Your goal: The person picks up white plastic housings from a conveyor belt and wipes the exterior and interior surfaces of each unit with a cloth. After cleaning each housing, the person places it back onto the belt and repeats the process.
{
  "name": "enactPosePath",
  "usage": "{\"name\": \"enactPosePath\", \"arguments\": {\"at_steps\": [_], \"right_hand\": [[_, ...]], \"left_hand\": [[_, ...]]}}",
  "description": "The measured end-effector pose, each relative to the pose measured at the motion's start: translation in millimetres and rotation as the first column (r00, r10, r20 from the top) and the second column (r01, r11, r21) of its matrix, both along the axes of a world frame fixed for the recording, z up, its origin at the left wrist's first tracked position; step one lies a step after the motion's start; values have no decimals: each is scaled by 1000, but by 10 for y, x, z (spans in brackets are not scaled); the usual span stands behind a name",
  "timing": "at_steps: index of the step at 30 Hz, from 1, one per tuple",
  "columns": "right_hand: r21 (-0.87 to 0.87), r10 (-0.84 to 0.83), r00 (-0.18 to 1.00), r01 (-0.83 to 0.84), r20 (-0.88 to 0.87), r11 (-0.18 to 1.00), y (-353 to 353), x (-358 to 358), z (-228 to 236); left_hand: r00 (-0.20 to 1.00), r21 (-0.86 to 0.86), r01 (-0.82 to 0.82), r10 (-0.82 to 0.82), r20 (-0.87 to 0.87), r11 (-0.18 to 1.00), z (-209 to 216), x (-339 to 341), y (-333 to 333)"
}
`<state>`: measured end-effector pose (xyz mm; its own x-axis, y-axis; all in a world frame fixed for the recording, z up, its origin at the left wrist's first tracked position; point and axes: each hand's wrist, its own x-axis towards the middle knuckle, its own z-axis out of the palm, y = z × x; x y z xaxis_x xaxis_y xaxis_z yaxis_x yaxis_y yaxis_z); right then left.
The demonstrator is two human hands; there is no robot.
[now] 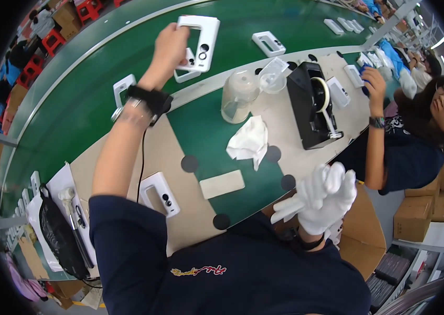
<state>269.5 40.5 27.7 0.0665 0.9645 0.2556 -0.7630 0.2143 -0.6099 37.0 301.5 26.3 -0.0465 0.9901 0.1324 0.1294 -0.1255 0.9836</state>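
My bare left hand [170, 54] is stretched out over the green belt, its fingers closed on the side of a white plastic housing [209, 39]. That housing is a rectangular frame with a large opening and two dark round spots. My right hand [332, 205] wears a white knitted glove and is held up near my body, over the bench's near edge. It seems to grip a loose second white glove [292, 206], whose fingers hang out to the left. Another white housing [167, 198] lies on the bench beside my left upper arm.
A crumpled white cloth [248, 140], a cream pad [222, 185], a clear plastic bottle [236, 100] and a black tape dispenser [304, 110] stand on the bench. More housings, one a white frame [269, 44], lie on the green belt [101, 60]. A co-worker [416, 142] sits at right.
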Motion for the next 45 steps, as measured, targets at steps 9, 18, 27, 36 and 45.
{"name": "enactPosePath", "arguments": {"at_steps": [9,18,27,36,45], "right_hand": [[2,218,975,-218,45,976,71,-735,85],[-261,366,750,-261,551,929,-247,-1670,-172],[-418,450,473,-179,757,891,-148,-1233,-119],[-464,637,597,-441,487,768,-330,-1593,-72],[104,-19,281,-291,960,951,-337,-1694,-259]], "left_hand": [[519,-365,313,164,839,877,155,-401,-2186],[753,60,-396,287,592,916,-172,-446,-3104],[323,-345,-38,338,884,938,-246,-539,-3239],[463,-419,-296,513,723,858,-424,-481,-3231],[610,-291,-324,434,664,900,-384,-429,-3184]]}}
